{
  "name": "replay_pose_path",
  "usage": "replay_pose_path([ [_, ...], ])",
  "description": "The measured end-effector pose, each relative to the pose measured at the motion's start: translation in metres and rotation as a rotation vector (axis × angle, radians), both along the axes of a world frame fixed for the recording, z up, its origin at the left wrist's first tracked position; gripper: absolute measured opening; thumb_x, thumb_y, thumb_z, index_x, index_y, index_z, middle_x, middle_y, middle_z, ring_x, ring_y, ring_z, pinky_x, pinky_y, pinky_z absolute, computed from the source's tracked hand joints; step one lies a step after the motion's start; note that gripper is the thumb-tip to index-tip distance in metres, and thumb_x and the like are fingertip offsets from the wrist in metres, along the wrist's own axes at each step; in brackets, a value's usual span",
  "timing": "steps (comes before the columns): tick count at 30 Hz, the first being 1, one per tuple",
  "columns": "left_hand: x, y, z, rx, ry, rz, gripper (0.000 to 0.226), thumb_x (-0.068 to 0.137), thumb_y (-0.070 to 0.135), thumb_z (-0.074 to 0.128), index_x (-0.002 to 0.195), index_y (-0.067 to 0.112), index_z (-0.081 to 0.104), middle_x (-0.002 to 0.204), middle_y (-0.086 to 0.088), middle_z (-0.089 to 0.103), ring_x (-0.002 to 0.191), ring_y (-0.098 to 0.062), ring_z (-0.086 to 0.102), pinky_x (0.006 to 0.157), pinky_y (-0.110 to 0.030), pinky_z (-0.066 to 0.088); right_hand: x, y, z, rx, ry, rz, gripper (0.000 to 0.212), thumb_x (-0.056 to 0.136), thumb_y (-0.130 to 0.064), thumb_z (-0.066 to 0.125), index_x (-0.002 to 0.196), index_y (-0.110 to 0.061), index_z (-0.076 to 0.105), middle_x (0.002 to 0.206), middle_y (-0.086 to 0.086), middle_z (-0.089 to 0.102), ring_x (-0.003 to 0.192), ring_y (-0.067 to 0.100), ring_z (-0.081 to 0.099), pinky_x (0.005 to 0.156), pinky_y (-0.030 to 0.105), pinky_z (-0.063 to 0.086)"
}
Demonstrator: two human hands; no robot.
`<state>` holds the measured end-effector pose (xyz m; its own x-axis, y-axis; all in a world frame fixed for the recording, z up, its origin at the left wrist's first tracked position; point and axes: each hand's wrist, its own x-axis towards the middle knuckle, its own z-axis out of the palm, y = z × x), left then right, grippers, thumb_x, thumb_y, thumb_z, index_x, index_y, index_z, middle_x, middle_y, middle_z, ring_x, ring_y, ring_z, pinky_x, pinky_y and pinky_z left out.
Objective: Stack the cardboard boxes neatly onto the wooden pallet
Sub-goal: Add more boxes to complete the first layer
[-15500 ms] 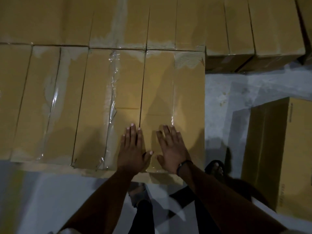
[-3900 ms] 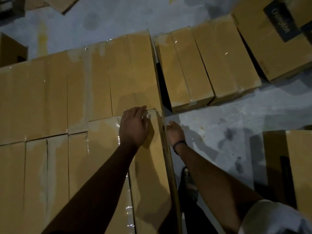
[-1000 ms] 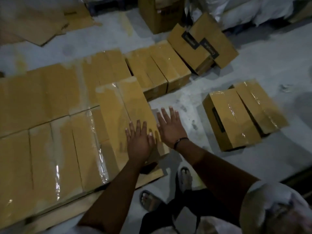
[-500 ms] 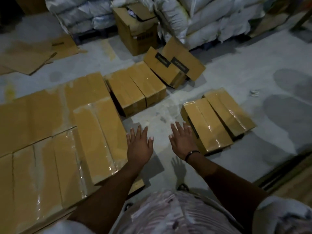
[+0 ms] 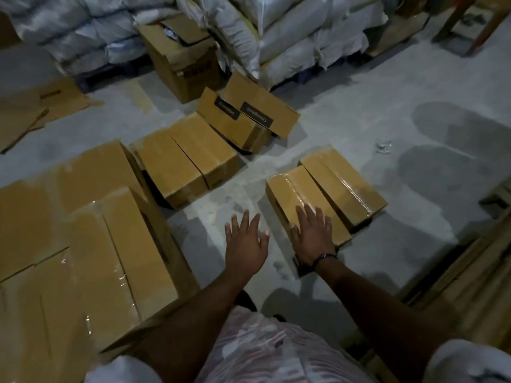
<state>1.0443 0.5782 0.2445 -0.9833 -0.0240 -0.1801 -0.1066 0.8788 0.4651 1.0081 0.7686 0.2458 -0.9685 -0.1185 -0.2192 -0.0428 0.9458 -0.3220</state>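
Fingers (image 5: 310, 218) splayed, right hand (image 5: 312, 241) hiding box (image 5: 298, 189) corner

The left box (image 5: 235, 128) and right box (image 5: 279, 111), both tilted, each bear a dark label with pale lettering, seen upside down. The right label (image 5: 256, 115) seems to read "Crompton"; the left label (image 5: 227, 108) is too blurred. Dark print (image 5: 197, 71) on the open carton (image 5: 177, 62) is unreadable.

taped brown boxes (image 5: 307, 201) on floor
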Motion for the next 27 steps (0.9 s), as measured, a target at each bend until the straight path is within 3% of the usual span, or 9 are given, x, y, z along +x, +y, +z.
replay_pose_path([
  [7,-0.077,0.021,-0.028,0.037,-0.095,-0.007,0.07,0.1,0.058,0.02,0.16,0.023,0.033,0.17,-0.009,0.02,0.157,-0.035,0.01,0.127,-0.051,0.002,-0.063,0.023,-0.027,-0.061,-0.103,-0.102,0.057,0.108,-0.042,0.029,0.16,-0.021,0.019,0.169,0.008,0.015,0.155,0.034,0.007,0.124,0.053,0.008],
  [11,-0.14,0.037,-0.047,0.044,-0.146,-0.052,0.064,0.105,0.054,0.03,0.159,0.021,0.034,0.169,-0.012,0.021,0.156,-0.038,0.012,0.126,-0.053,0.004,-0.116,0.043,-0.038,0.018,-0.126,-0.074,0.058,0.107,-0.044,0.025,0.161,-0.021,0.018,0.169,0.006,0.015,0.155,0.032,0.009,0.124,0.051,0.011],
  [16,-0.198,0.051,-0.062,0.073,-0.185,-0.046,0.061,0.107,0.051,0.034,0.159,0.02,0.034,0.169,-0.012,0.021,0.155,-0.038,0.014,0.126,-0.053,0.007,-0.173,0.063,-0.042,0.006,-0.122,-0.085,0.083,0.092,-0.06,0.007,0.158,-0.015,0.029,0.163,0.014,0.03,0.15,0.037,0.027,0.118,0.052,0.028],
  [22,-0.245,0.065,-0.089,0.099,-0.299,-0.011,0.062,0.106,0.054,0.036,0.159,0.022,0.032,0.169,-0.012,0.019,0.155,-0.039,0.014,0.126,-0.052,0.006,-0.235,0.097,-0.07,-0.018,-0.262,-0.123,0.067,0.104,-0.049,0.034,0.16,-0.016,0.021,0.166,0.012,0.023,0.152,0.031,0.022,0.122,0.047,0.025],
  [27,-0.279,0.095,-0.13,0.098,-0.372,0.068,0.063,0.106,0.055,0.036,0.159,0.022,0.033,0.169,-0.012,0.02,0.154,-0.04,0.016,0.126,-0.053,0.011,-0.288,0.138,-0.105,-0.046,-0.311,-0.117,0.067,0.104,-0.045,0.043,0.16,-0.014,0.021,0.165,0.016,0.022,0.15,0.033,0.024,0.12,0.046,0.027],
])
